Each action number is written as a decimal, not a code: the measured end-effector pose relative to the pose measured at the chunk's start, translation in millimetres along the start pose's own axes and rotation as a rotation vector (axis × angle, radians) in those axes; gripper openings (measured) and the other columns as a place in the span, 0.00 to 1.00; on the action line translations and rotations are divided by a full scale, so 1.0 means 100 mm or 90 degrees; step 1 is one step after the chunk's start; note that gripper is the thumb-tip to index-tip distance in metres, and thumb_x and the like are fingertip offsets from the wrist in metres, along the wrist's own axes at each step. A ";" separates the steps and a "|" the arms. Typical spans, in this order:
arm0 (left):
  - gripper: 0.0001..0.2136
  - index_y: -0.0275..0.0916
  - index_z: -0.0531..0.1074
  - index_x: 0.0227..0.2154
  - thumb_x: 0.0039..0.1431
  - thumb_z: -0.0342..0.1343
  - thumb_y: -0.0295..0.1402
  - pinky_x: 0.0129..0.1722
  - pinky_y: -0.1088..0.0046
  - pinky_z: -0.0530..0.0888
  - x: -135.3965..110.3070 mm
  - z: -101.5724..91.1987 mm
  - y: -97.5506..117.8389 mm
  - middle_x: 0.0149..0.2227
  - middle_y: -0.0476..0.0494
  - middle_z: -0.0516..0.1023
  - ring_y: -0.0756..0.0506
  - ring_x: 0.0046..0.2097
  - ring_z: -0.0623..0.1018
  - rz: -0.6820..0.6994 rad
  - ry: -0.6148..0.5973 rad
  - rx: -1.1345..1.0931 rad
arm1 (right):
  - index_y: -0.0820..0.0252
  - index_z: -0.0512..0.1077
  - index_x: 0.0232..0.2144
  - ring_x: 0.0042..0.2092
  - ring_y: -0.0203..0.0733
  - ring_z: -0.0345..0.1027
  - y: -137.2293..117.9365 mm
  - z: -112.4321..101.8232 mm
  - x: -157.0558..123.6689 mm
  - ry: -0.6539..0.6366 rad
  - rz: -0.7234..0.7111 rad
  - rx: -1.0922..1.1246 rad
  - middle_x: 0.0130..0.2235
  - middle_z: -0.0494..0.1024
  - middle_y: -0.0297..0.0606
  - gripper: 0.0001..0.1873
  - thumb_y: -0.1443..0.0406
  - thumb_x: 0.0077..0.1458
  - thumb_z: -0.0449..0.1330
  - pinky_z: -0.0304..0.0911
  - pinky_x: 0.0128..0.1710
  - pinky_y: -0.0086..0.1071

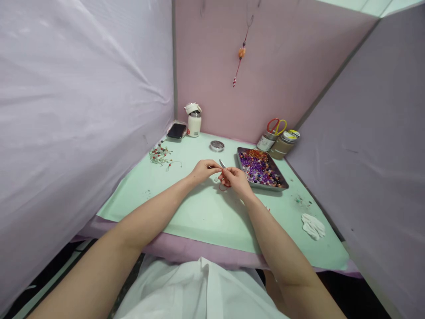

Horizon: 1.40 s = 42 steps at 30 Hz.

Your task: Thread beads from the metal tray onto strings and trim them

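Head view: one red cord [223, 189], looped beneath the right hand [235, 178], over the desk [199, 208]; presumably light, soft, limp, best pinched near its end. Right grip: closed around a pointed metal tool [222, 164]. Left hand [206, 170]: fingertips together, contents too small to tell.

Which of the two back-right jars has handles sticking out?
The white-labelled jar: red and yellow looped handles rise from it, none from the brown jar.
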<state>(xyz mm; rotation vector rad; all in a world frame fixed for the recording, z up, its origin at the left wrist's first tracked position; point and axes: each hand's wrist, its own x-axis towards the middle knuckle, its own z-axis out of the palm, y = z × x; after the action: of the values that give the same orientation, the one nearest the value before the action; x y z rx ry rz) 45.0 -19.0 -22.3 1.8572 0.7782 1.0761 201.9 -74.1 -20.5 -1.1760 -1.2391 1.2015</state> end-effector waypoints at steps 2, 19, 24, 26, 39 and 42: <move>0.08 0.35 0.77 0.28 0.48 0.59 0.35 0.36 0.72 0.68 0.00 0.00 0.00 0.30 0.44 0.77 0.48 0.34 0.74 0.007 -0.003 -0.006 | 0.60 0.68 0.28 0.21 0.30 0.63 0.00 -0.01 0.00 -0.003 0.006 0.007 0.26 0.77 0.36 0.19 0.51 0.43 0.63 0.54 0.19 0.25; 0.08 0.35 0.77 0.27 0.46 0.59 0.34 0.39 0.71 0.68 0.01 0.01 0.10 0.30 0.44 0.78 0.48 0.34 0.75 -0.035 -0.038 -0.034 | 0.58 0.68 0.31 0.28 0.32 0.68 -0.04 -0.05 0.00 -0.058 0.132 0.110 0.34 0.76 0.36 0.14 0.59 0.44 0.65 0.60 0.23 0.25; 0.10 0.34 0.77 0.28 0.47 0.59 0.36 0.37 0.71 0.68 0.00 0.00 0.07 0.30 0.44 0.78 0.48 0.33 0.74 -0.034 -0.038 -0.025 | 0.57 0.67 0.32 0.31 0.34 0.69 -0.02 -0.04 0.02 -0.009 0.102 0.082 0.30 0.73 0.34 0.16 0.57 0.43 0.66 0.61 0.27 0.26; 0.10 0.34 0.77 0.29 0.47 0.59 0.37 0.37 0.71 0.68 0.01 0.00 0.04 0.30 0.44 0.78 0.48 0.33 0.74 -0.031 -0.033 -0.022 | 0.57 0.68 0.32 0.29 0.33 0.66 -0.01 -0.04 0.02 0.021 0.064 0.052 0.29 0.73 0.33 0.16 0.57 0.42 0.65 0.61 0.28 0.27; 0.12 0.33 0.76 0.28 0.46 0.60 0.38 0.41 0.69 0.68 0.01 -0.02 0.09 0.31 0.43 0.78 0.47 0.36 0.74 -0.065 0.002 -0.067 | 0.59 0.71 0.27 0.28 0.34 0.61 -0.01 -0.06 0.04 0.055 -0.092 -0.109 0.27 0.72 0.32 0.11 0.58 0.43 0.62 0.56 0.31 0.30; 0.12 0.33 0.76 0.28 0.44 0.61 0.39 0.39 0.70 0.67 0.01 0.00 0.09 0.30 0.43 0.78 0.48 0.34 0.73 -0.100 -0.029 -0.101 | 0.58 0.70 0.28 0.30 0.35 0.63 0.00 -0.06 0.04 0.087 -0.136 -0.104 0.29 0.72 0.33 0.10 0.59 0.45 0.61 0.58 0.32 0.30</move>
<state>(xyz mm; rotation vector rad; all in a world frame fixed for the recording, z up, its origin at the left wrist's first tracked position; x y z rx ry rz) 46.4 -22.3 -14.5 1.6528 0.7752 0.9642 208.3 -69.6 -20.4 -1.1894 -1.3400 0.8614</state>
